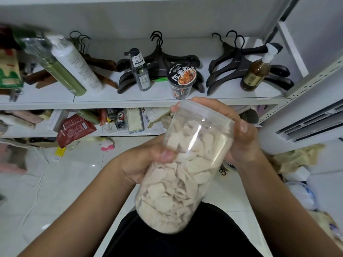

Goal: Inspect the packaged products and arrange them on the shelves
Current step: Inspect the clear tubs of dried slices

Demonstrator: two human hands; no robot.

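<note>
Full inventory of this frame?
jar: 1, clear, pale slices, held before shelves
green bottle: 1, green, upper shelf left, leaning
white bottle: 1, white, beside it
dark pump bottle: 1, grey, upper shelf middle
noodle cup: 1, black, upper shelf middle
amber pump bottle: 1, brown, upper shelf right
hangers: several, black, upper shelf back
red pouch: 1, red, lower shelf edge
left hand: 1, grips jar's middle
right hand: 1, grips jar's lid end

Most of the left hand (141, 164) lies hidden behind the clear plastic jar of pale slices (181, 173); only thumb and palm show. At far left, blur smears the top of a tall green bottle (63, 75), and the frame edge cuts a green-and-tan carton (9, 71). Print on the lower-shelf clutter (118, 119) is too small to read.
</note>
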